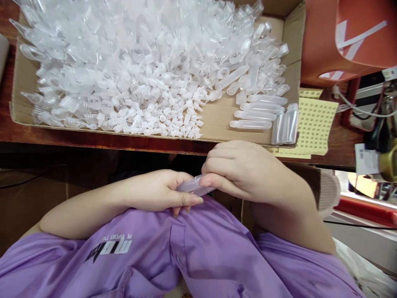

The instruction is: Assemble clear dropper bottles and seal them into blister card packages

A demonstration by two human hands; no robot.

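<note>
Both my hands meet just below the table edge, over my purple shirt. My left hand (164,191) is closed round one end of a small clear plastic tube (196,186). My right hand (240,169) is closed on the tube's other end, thumb pressed along it. Above them a flat cardboard tray (217,124) holds a big heap of clear plastic tubes and caps (130,62). Several assembled tubes (263,111) lie in a neat row at the tray's right side.
The tray sits on a dark wooden table (62,136). A yellow perforated sheet (314,124) lies right of the tray. An orange plastic stool (344,37) stands at the upper right, with cables and clutter (378,124) beside it. A cardboard box (310,174) is under my right wrist.
</note>
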